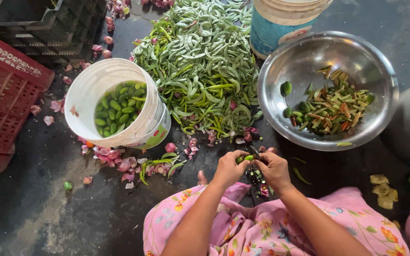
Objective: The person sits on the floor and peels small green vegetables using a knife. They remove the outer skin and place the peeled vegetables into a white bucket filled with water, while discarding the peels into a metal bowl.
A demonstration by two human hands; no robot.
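Green and small, an oval gourd (246,158) sits pinched between the fingertips of both hands, just above the person's lap in its pink flowered cloth (262,227). The left hand (229,167) curls closed around the gourd's left end. The right hand (274,169) is closed too, its fingers touching the gourd's right end; a thin dark blade (254,152) seems to stand between the hands, though it is too small to be sure. Both hands hover low over the dark floor (62,213). Straight ahead lies a big heap of green pods (200,66). To its left stands a white bucket (84,90), tilted, partly filled with whole green gourds. To the right, a steel bowl (281,61) holds cut strips and a few green pieces. Behind the bowl stands a blue and white tub (281,23). Pink onion peels (119,161) are scattered beside the white bucket, and a red crate (5,95) sits at the far left.
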